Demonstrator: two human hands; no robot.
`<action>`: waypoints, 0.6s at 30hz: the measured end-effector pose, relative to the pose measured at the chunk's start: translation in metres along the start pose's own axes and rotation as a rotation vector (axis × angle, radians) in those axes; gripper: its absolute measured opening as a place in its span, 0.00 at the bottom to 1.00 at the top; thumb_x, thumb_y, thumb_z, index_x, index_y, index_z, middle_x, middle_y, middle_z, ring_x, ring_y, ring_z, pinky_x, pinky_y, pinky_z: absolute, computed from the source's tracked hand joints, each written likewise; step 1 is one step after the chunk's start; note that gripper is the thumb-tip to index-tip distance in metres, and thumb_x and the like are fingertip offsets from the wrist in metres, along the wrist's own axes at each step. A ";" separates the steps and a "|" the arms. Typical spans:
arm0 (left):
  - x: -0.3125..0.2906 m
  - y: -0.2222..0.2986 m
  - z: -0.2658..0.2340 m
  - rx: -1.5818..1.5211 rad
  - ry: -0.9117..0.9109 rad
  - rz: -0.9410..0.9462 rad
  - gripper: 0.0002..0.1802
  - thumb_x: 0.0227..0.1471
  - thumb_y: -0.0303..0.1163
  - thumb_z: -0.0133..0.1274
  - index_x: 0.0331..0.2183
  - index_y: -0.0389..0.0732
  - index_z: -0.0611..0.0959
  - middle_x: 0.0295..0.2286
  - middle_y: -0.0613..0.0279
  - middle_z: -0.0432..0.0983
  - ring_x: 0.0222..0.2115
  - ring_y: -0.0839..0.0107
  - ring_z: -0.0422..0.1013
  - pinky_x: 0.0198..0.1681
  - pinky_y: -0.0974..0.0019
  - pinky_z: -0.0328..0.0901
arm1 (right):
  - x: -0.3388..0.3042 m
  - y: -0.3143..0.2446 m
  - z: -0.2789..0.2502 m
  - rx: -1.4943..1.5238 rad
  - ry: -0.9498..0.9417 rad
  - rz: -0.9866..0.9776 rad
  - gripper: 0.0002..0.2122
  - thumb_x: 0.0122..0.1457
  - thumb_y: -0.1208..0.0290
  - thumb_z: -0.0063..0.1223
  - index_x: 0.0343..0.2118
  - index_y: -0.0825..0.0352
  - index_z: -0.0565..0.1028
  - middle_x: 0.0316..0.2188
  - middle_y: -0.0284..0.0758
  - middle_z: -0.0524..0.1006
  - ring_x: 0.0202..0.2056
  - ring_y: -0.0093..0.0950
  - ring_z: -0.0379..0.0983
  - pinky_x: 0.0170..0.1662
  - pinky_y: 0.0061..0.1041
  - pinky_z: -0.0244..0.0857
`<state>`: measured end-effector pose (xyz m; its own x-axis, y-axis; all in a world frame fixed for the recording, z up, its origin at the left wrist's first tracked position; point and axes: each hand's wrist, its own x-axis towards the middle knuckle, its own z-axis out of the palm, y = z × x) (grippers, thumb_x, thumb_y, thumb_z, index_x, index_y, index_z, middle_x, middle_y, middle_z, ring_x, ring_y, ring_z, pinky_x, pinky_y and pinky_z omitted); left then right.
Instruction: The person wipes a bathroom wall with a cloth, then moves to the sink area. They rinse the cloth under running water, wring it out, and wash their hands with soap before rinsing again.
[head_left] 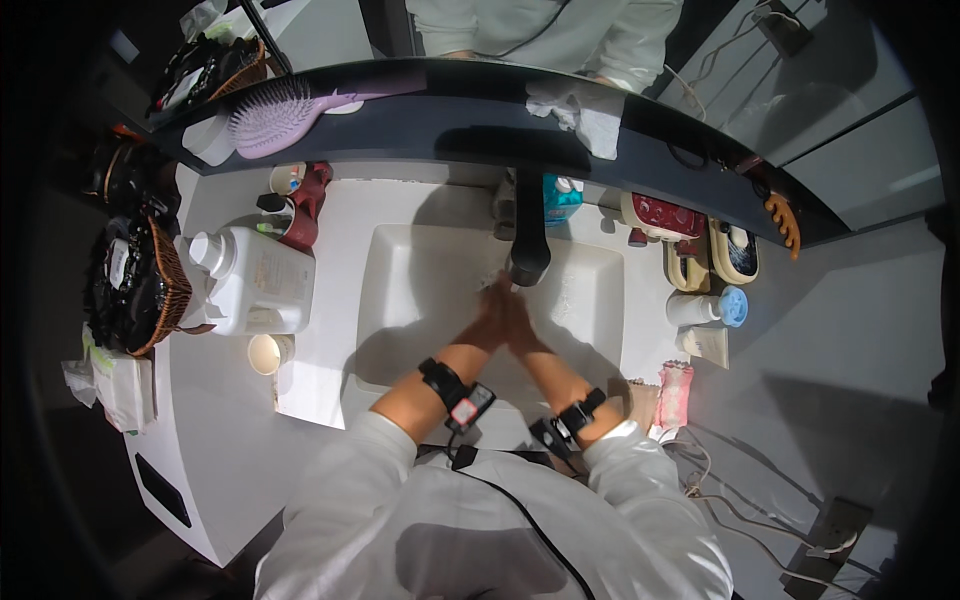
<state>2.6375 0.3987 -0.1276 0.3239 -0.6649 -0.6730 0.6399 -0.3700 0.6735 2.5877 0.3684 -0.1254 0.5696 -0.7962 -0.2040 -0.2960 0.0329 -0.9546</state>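
Both my hands are together under the black faucet [530, 255], over the white sink basin [385, 290]. My left hand [486, 318] and my right hand [514, 318] lie against each other, palms toward one another. Their fingers point at the spout and are blurred and partly hidden beneath it, so whether they are spread or closed does not show. Nothing held between them can be made out. Water drops dot the basin to the right of the faucet. A black strap with a small device circles each forearm.
Left of the basin stand a large white jug [270, 280] and a paper cup [268, 353]. A blue bottle [562, 200] is behind the faucet. Soap boxes [735, 250] and a tube [708, 346] line the right side. A purple hairbrush [275, 118] rests on the dark shelf [430, 125].
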 end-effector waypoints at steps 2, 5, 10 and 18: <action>-0.008 0.005 0.006 -0.008 0.053 -0.021 0.23 0.56 0.47 0.39 0.45 0.41 0.70 0.41 0.55 0.68 0.44 0.63 0.64 0.45 0.58 0.60 | 0.000 -0.016 -0.003 -0.675 -0.289 -0.114 0.22 0.57 0.55 0.41 0.51 0.63 0.63 0.52 0.39 0.63 0.49 0.33 0.62 0.50 0.33 0.54; -0.014 0.009 0.004 -0.560 -0.079 -0.168 0.30 0.54 0.55 0.40 0.48 0.43 0.68 0.45 0.58 0.66 0.46 0.62 0.62 0.48 0.60 0.59 | -0.006 -0.032 0.004 0.371 -0.062 0.475 0.21 0.56 0.54 0.40 0.49 0.61 0.65 0.49 0.39 0.66 0.49 0.35 0.62 0.50 0.33 0.54; -0.039 0.028 -0.012 -0.645 -0.161 -0.192 0.32 0.52 0.58 0.40 0.50 0.43 0.67 0.47 0.61 0.65 0.49 0.63 0.60 0.50 0.50 0.57 | 0.016 0.007 0.014 -0.331 -0.281 0.121 0.25 0.57 0.48 0.33 0.55 0.56 0.57 0.50 0.39 0.65 0.51 0.36 0.59 0.54 0.37 0.49; -0.073 0.029 0.006 -0.283 -0.281 -0.593 0.25 0.45 0.44 0.55 0.42 0.38 0.71 0.38 0.57 0.72 0.41 0.62 0.69 0.49 0.49 0.61 | 0.041 0.041 0.002 -0.720 -0.153 -0.047 0.17 0.58 0.63 0.38 0.49 0.63 0.62 0.46 0.38 0.67 0.48 0.32 0.62 0.53 0.30 0.53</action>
<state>2.6286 0.4331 -0.0568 -0.3020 -0.5604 -0.7712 0.8212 -0.5638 0.0880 2.6008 0.3382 -0.1734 0.6790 -0.6924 -0.2442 -0.6685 -0.4456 -0.5954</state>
